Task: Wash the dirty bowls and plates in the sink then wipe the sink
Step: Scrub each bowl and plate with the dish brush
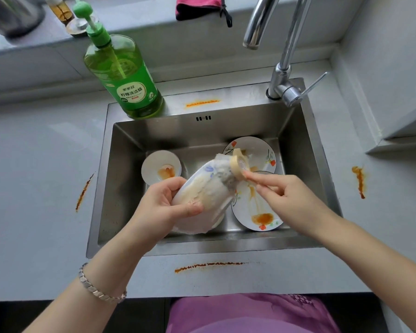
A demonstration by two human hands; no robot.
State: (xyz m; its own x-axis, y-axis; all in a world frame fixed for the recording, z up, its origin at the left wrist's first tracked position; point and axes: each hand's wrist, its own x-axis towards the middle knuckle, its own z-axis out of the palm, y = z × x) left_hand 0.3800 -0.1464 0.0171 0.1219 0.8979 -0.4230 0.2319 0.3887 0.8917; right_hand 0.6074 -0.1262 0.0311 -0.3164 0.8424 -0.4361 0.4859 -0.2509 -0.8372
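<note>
**Left surface [34, 164].** One orange smear [84, 192] lies near the sink's left rim. A green detergent bottle [124, 75] with a pump top stands upright at the sink's back-left corner.

**Sink [101, 188], left.** A small bowl [161, 167] sits on the floor of the basin with orange residue inside, unwashed.

**Left hand [165, 203].** The grip is clamped on the soapy bowl [207, 186], with the thumb over the near rim and the fingers curled behind. The bowl is held tilted over the middle of the basin and is coated in foam. Something white lies beneath it; I cannot tell what.

**Front rim.** A long orange streak [209, 265] runs along the surface just before the sink.

**Right hand [283, 188].** The grip is pinched together on a beige scrubber [237, 163], which touches the bowl's upper edge.

**Sink, right.** Two plates overlap. The far plate [262, 146] is beneath, and the near plate [257, 212] carries an orange sauce run.

**Far right.** The tap [283, 68] shows no water running. A further stain [359, 181] marks the right surface.

**Handling assessment.** The bowl is judged to be stiff ceramic of moderate weight, breakable, and slick under the foam. The safest hold would be across the rim, thumb inside and fingers under the foot. It should be kept low over the basin, because a slip would land it on the plates.
</note>
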